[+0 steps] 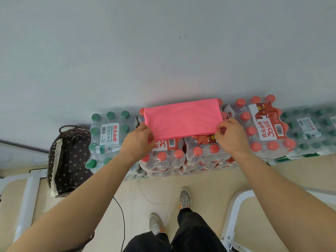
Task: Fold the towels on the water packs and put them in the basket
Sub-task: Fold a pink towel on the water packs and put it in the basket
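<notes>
A plain grey wall (163, 51) is filling the upper part of the view, and a row of shrink-wrapped water packs is running along its foot on a pale beige floor (154, 193). At the far left a white metal frame (27, 197) is standing on the floor. Just right of it a dark woven basket (72, 157) with a dotted lining and lace trim is sitting right against the left side of the green-capped water pack (111, 135). A thin black cable (121, 215) is trailing across the floor below it.

Next in the row, the red-capped water packs (163, 157) are carrying the pink towel (183, 119). It is lying flat as a folded rectangle over their far half, its far edge close to the wall and its near edge crossing the middle of the pack tops. Further right another red-capped pack (263, 128) with a large label is lying beside them, then a second green-capped pack (312, 128) at the right edge of the row. A second white frame (234, 215) is showing at lower right.

The person is standing in grey shoes (184, 197) and dark trousers, both bare arms reaching forward. The left hand (140, 140) is curling its fingers round the towel's near left corner and pinching it. The right hand (231, 137) is doing the same at the near right corner, fingertips bunched on the cloth's edge. Both hands are hovering low over the pack tops, palms down.
</notes>
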`<state>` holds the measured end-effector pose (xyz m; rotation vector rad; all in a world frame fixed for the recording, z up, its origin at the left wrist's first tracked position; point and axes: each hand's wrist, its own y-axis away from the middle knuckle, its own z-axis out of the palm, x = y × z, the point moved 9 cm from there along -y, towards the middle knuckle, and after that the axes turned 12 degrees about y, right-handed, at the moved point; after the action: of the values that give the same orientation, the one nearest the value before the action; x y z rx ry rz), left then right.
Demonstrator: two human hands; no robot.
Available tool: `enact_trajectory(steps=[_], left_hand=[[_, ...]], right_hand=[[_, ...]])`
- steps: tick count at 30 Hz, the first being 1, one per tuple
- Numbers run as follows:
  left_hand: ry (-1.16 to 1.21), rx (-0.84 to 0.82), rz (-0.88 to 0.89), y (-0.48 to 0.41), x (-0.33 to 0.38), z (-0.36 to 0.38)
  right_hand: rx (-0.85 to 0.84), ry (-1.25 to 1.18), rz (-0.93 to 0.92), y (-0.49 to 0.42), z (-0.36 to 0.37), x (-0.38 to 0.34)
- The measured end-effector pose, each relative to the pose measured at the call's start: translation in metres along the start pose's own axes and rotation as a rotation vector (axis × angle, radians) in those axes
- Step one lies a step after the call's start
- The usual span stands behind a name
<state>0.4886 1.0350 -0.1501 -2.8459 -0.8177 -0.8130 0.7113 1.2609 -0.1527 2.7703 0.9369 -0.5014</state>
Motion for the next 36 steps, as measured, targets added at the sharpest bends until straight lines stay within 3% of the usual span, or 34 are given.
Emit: enact_trajectory(steps=[3, 6, 13, 18, 24, 29, 36], left_hand=[[0.003, -0.006, -0.034, 0.0, -0.003, 0.003], [0.111, 0.037, -0.176, -0.002, -0.012, 0.0], [0.255, 0.038, -0.522, -0.002, -0.025, 0.006], [0.325, 0.053, -0.547, -0.003, -0.02, 0.011], [0.476, 0.117, -0.539, -0.001, -0.016, 0.004], [0.633, 0.136, -0.612, 0.006, -0.022, -0.004], [0.51, -0.085, -0.694, 0.028, -0.032, 0.0]], right_hand=[[-0.033, 0.082, -0.026, -0.001, 0.003, -0.006], [-0.027, 0.183, -0.005, -0.006, 0.005, -0.007], [-0.141, 0.216, 0.207, -0.016, 0.01, -0.001], [-0.212, 0.06, 0.341, -0.017, 0.016, 0.0], [-0.352, 0.037, 0.416, -0.016, 0.024, 0.001], [-0.321, -0.038, 0.428, -0.009, 0.022, 0.0], [-0.297, -0.053, 0.529, 0.016, 0.016, 0.013]])
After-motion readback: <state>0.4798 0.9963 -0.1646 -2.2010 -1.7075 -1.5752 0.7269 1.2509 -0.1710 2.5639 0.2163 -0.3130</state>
